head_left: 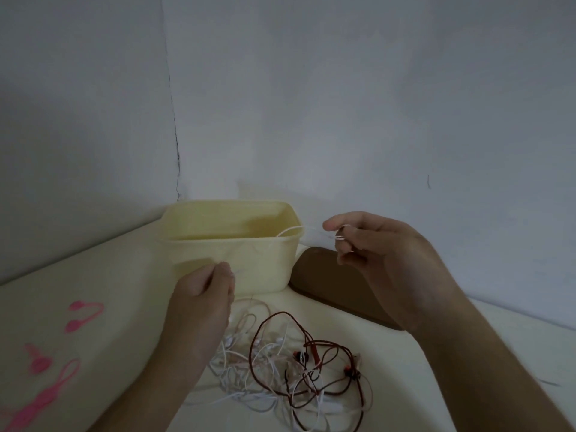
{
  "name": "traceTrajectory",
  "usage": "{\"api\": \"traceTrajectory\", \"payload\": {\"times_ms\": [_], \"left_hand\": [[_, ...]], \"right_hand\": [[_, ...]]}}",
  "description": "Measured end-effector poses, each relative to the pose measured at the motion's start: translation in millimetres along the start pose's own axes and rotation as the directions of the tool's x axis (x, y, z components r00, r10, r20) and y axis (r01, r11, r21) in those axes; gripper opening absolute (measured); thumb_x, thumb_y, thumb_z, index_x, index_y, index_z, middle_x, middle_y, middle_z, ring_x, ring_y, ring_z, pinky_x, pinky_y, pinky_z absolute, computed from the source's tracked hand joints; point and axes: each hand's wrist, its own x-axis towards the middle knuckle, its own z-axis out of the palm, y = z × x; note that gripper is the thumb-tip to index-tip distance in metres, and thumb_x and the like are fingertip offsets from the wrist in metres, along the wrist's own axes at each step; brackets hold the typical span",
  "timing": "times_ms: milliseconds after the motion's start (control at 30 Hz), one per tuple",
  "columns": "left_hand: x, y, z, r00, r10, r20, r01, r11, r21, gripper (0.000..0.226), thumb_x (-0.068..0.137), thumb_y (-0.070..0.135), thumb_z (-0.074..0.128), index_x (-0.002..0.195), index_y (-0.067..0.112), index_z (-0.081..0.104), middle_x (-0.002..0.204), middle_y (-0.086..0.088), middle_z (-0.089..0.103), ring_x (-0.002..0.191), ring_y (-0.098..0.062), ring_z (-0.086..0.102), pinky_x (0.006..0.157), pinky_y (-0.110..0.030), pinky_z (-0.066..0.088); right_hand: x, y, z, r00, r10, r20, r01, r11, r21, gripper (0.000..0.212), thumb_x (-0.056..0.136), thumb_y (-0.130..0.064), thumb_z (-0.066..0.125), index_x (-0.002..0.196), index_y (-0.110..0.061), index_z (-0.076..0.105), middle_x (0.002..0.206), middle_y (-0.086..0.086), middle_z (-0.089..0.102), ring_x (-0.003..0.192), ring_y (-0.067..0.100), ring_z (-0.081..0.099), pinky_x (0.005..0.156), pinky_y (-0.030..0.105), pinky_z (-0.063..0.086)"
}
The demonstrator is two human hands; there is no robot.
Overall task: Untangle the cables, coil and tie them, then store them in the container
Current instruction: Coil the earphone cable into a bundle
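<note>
Tangled cables (290,372) sit nearest, low centre on the table (103,275): thin white strands knotted through a dark red cable with small earbud-like ends. None coiled or tied yet.

Left hand (202,294) is raised above the pile's left edge, in front of the container (230,244). Fingertips pinched together; a strand there is too faint to confirm, so can't tell if it holds anything.

Right hand (383,260) is up at container-rim height, just right of it. Fingers curled, pinching a thin white cable (291,230) that runs left in an arc across the container's right rim corner. A few small loops sit around the fingers.

Container is pale yellow plastic, rectangular, open top, standing upright at the back of the table near the wall corner. What lies inside it is mostly hidden by the near wall.

Brown flat board (330,291) lies just right of the container, partly behind the right hand and forearm.

Pink ties (50,363) lie far left on the table, well apart from the pile, several pieces with rounded ends.

Table is cream and matte. Walls (343,104) are plain grey-white, with a dark crack line running down the corner on the left. Lighting is dim.
</note>
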Motion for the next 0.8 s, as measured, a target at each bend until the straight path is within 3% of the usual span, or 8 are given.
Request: {"api": "traceTrajectory", "payload": {"times_ms": [100,233,300,367,433,500,633,800], "left_hand": [[-5.1,-2.6,3.0,0.997,0.078,0.024,-0.081,0.986,0.144,0.037,0.099,0.03,0.058,0.064,0.018,0.058,0.054,-0.001,0.049,0.051,-0.021,0.043,0.056,-0.038,0.037],[-15.1,9.1,2.9,0.977,0.211,0.013,-0.21,0.961,0.178,0.029,0.094,0.051,0.052,0.094,0.03,0.072,0.093,0.01,0.073,0.092,-0.009,0.068,0.083,-0.034,0.052],[-18.1,13.2,0.9,0.963,0.236,0.133,-0.25,0.963,0.098,0.041,0.096,0.058,0.048,0.103,0.026,0.072,0.1,0.006,0.073,0.101,-0.012,0.067,0.09,-0.034,0.051],[-22.3,14.8,3.4,0.935,0.217,0.28,-0.249,0.965,0.085,0.037,0.097,0.057,0.052,0.105,0.027,0.073,0.102,0.006,0.075,0.102,-0.013,0.07,0.09,-0.033,0.052],[-23.6,12.9,8.8,0.916,0.238,0.322,-0.283,0.954,0.101,0.006,0.099,0.038,0.068,0.101,0.036,0.073,0.099,0.009,0.078,0.098,-0.014,0.073,0.086,-0.028,0.055],[-23.5,9.1,11.1,0.917,0.244,0.316,-0.293,0.949,0.116,0.022,0.097,0.015,0.074,0.097,0.036,0.075,0.093,0.007,0.08,0.09,-0.015,0.076,0.082,-0.029,0.057],[-20.7,4.8,10.6,0.939,0.209,0.274,-0.225,0.974,0.028,0.02,0.091,0.014,0.08,0.098,0.033,0.08,0.083,-0.002,0.079,0.074,-0.018,0.074,0.073,-0.033,0.055],[-20.8,10.7,10.1,0.947,0.239,0.216,-0.245,0.97,-0.002,0.017,0.091,0.008,0.077,0.083,0.023,0.081,0.067,-0.009,0.072,0.058,-0.009,0.062,0.059,-0.016,0.046]], "right_hand": [[-2.5,2.5,5.9,0.999,0.022,0.046,-0.019,0.998,-0.066,0.026,0.105,0.003,0.056,0.102,-0.003,0.081,0.075,0.015,0.058,0.072,0.025,0.055,0.061,0.031,0.049],[-5.7,10.5,18.3,0.992,0.044,0.115,0.004,0.923,-0.386,0.026,0.104,-0.005,0.063,0.097,-0.02,0.084,0.067,0.004,0.064,0.06,0.014,0.055,0.057,0.022,0.044],[-7.4,14.8,27.2,0.988,0.038,0.147,0.046,0.845,-0.533,0.029,0.103,-0.008,0.066,0.094,-0.028,0.084,0.071,-0.003,0.072,0.062,0.01,0.062,0.06,0.021,0.048],[-9.1,18.0,36.9,0.979,0.052,0.197,0.079,0.794,-0.603,0.037,0.1,-0.005,0.063,0.09,-0.033,0.085,0.08,-0.004,0.076,0.07,0.021,0.067,0.063,0.03,0.052],[-10.5,21.3,45.7,0.971,0.069,0.228,0.095,0.763,-0.639,0.04,0.096,-0.003,0.061,0.085,-0.033,0.085,0.078,-0.007,0.075,0.071,0.026,0.067,0.065,0.038,0.053],[-10.3,26.2,50.9,0.976,0.052,0.211,0.107,0.73,-0.675,0.038,0.095,-0.002,0.061,0.086,-0.031,0.085,0.076,-0.011,0.075,0.072,0.018,0.069,0.071,0.037,0.057],[-12.2,32.8,53.2,0.994,-0.029,0.103,0.092,0.711,-0.697,0.023,0.096,-0.008,0.065,0.093,-0.03,0.07,0.083,-0.015,0.072,0.079,0.002,0.069,0.073,0.025,0.058],[-11.2,38.3,52.1,0.997,-0.079,0.01,0.064,0.707,-0.704,0.015,0.094,-0.025,0.077,0.099,-0.034,0.067,0.093,-0.012,0.073,0.086,0.002,0.07,0.08,0.027,0.061]]}}
